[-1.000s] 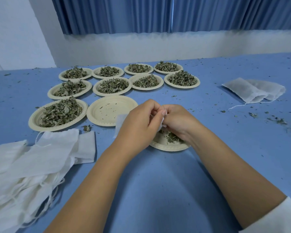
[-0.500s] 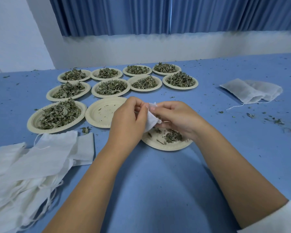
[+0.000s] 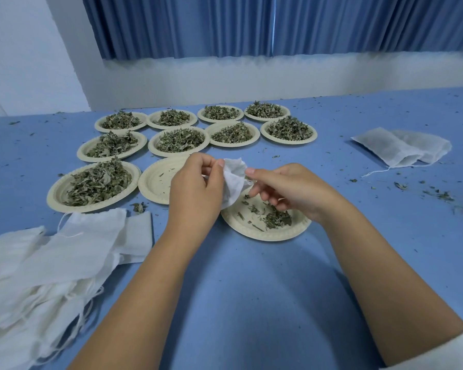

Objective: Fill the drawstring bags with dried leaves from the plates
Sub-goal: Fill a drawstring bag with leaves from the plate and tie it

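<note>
Evidently the left hand and right hand each pinch the drawstring bag by its mouth, spreading it above the near plate so that stray dried leaves land there.

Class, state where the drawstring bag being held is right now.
In the head view the drawstring bag is at centre, held between the left hand and right hand, above the nearest plate with few leaves.

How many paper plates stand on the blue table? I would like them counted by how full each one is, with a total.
Heaped plates: 9
Plate with a small remnant of leaves: 1
Almost bare plate: 1
Total: 11
</note>
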Available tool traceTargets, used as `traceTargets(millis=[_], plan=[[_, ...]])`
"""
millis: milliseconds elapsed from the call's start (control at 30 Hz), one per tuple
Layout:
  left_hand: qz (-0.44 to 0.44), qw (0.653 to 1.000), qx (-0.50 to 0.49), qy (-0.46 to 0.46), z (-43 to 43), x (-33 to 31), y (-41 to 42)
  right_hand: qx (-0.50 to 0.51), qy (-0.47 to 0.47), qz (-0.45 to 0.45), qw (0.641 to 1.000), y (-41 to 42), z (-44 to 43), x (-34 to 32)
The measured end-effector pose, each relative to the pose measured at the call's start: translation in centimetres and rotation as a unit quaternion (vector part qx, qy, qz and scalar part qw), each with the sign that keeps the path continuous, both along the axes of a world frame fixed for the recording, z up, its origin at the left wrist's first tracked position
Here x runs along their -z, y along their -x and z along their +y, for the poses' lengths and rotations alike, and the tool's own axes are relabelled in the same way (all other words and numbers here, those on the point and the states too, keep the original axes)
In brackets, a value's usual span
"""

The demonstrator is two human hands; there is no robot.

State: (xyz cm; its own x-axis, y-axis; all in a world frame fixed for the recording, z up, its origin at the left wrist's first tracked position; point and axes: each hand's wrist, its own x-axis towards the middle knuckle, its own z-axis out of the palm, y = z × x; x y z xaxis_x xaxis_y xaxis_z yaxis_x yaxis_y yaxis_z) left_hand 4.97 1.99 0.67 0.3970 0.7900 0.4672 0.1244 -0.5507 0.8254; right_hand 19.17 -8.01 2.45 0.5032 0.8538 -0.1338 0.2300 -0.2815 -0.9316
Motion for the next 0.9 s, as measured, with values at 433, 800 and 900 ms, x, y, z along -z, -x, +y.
traceTargets(millis=[433,800,900], plan=[[0.025,1.0,-0.003,0.0,0.0,0.2,-0.2,0.03,-0.097,0.211,0.972,-1.1,0.0,-0.1],[0.036,0.999,0.0,0.001,0.0,0.4,-0.3,0.032,-0.138,0.318,0.937,-1.0,0.1,-0.4],[0.032,0.999,-0.008,0.007,0.1,0.4,-0.2,0.044,-0.144,0.35,0.925,-1.0,0.1,-0.4]])
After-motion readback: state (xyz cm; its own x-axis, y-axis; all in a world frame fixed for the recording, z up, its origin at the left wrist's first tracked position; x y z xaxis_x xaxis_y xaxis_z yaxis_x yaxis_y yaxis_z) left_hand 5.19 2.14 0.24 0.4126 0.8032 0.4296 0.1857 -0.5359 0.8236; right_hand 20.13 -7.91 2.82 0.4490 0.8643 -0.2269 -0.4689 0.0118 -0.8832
